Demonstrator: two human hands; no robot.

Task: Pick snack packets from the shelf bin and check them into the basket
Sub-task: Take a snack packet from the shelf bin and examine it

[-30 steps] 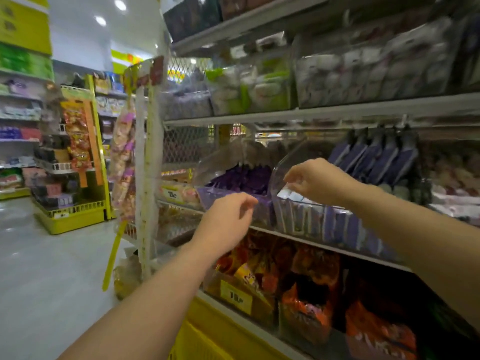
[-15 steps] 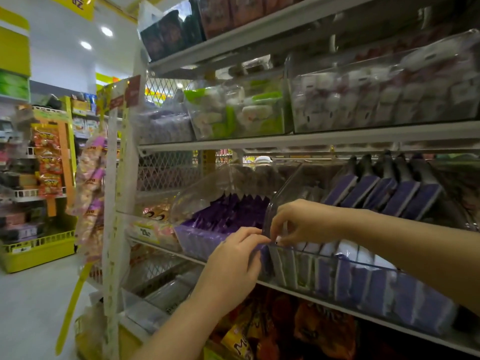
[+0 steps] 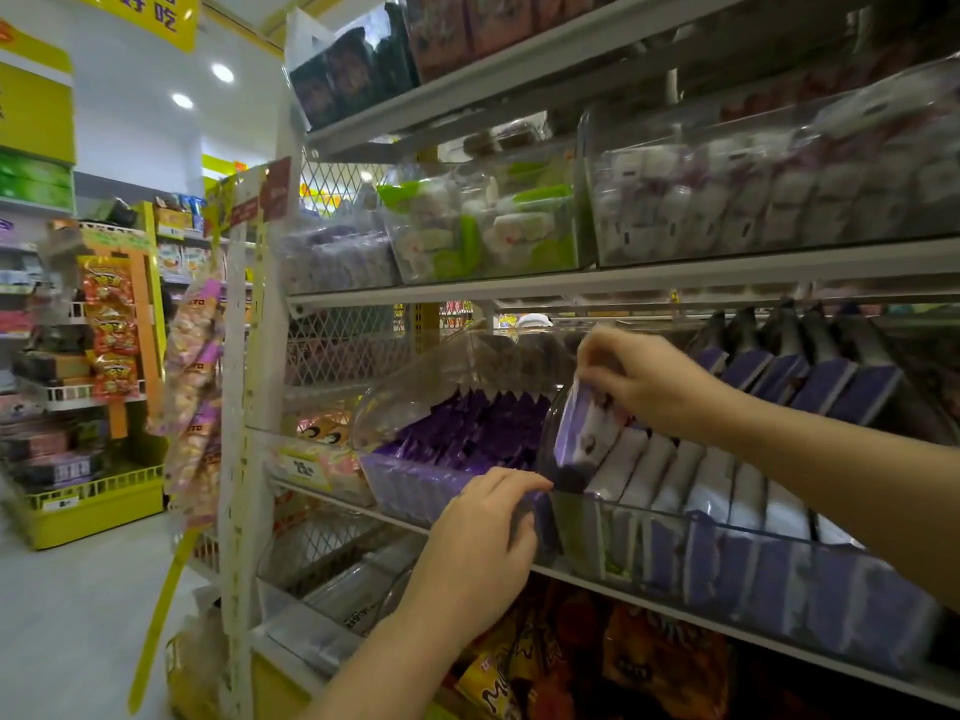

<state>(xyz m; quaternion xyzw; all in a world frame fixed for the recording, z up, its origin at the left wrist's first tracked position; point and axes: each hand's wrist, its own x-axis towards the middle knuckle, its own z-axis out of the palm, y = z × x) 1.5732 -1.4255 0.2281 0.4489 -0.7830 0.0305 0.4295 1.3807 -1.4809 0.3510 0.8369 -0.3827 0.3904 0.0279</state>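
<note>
A clear plastic shelf bin on the middle shelf holds a row of purple-and-white snack packets. My right hand pinches the top edge of one purple-and-white packet and holds it lifted partly above the row at the bin's left end. My left hand rests on the front left corner of the bin, its fingers curled over the rim. No basket is in view.
A second clear bin of dark purple packets sits just left. Shelves above carry bins of white and green packets. Orange snack bags fill the lower shelf. An aisle floor and yellow display racks lie to the left.
My right hand has risen, drawing one packet up out of the row. My left hand has stayed at the bin's front corner. The camera has tilted upward.
</note>
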